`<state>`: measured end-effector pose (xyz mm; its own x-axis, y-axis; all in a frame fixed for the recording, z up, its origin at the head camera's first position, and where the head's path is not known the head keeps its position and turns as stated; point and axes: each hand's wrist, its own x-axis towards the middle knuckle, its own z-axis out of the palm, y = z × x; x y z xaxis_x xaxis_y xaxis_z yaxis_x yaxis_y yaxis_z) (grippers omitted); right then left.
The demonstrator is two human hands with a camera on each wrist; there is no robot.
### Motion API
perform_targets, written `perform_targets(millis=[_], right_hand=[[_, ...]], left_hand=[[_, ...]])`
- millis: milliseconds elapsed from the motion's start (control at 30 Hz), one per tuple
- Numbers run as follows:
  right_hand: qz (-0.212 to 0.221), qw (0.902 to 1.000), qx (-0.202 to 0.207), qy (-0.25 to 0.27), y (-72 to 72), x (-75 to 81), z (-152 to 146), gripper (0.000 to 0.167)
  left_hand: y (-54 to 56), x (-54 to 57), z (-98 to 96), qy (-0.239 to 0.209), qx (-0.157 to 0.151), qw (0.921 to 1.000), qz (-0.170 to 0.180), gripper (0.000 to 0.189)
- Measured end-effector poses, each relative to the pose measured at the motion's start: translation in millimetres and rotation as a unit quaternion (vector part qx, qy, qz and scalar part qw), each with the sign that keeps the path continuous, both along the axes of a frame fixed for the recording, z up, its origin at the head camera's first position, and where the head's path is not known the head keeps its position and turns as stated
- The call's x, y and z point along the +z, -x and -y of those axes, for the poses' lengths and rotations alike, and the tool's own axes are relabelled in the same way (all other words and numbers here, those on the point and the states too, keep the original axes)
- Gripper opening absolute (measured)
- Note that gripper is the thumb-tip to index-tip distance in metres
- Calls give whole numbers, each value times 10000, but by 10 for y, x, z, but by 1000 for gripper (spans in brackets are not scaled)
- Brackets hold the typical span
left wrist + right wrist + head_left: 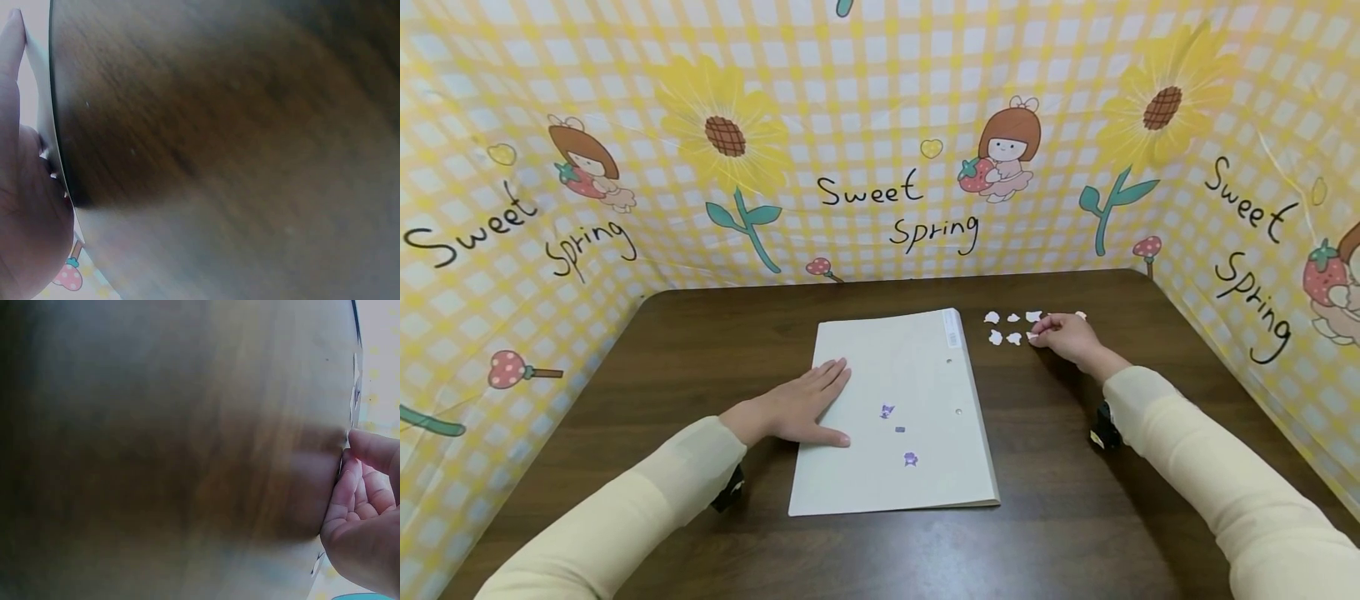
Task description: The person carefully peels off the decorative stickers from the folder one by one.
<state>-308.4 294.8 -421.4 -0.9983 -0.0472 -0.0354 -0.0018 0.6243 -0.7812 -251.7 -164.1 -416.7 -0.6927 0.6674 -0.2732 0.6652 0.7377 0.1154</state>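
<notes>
A cream folder (865, 483) lies on the table with small purple cartoon stickers (911, 459) scattered over its lower middle. My left hand (805, 404) rests flat on the folder's left side, fingers spread from the thumb. In the left wrist view that hand (28, 206) shows at the left edge. To the right of the folder, small white cutouts (996, 337) lie in two rows. My right hand (1067, 337) is among them, its thumb and fingertips pinching a white cutout (1032, 335). The right wrist view shows this hand (365, 506) low at the tabletop, fingers curled.
The dark wooden table (715, 333) is enclosed by a yellow checked cloth (865, 100) at the back and both sides. Other white cutouts, including one (1080, 316) behind the right hand, lie near it. A printed label (952, 333) sits at the folder's top right.
</notes>
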Motion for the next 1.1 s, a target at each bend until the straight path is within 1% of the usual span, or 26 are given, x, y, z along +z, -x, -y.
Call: perform_targets(millis=[233, 500, 767, 1100], right_hand=[[-63, 9998, -27, -178, 6, 15, 24, 22], [-13, 9994, -83, -338, -11, 3, 28, 23], [-24, 9998, -10, -200, -3, -43, 2, 25], [118, 9999, -13, -71, -14, -7, 16, 25]], left_hand=[[1, -17, 7, 9, 81, 10000, 50, 114], [7, -14, 8, 4, 49, 10000, -10, 115], [8, -29, 6, 65, 93, 9999, 58, 115], [5, -24, 11, 14, 80, 10000, 37, 115]])
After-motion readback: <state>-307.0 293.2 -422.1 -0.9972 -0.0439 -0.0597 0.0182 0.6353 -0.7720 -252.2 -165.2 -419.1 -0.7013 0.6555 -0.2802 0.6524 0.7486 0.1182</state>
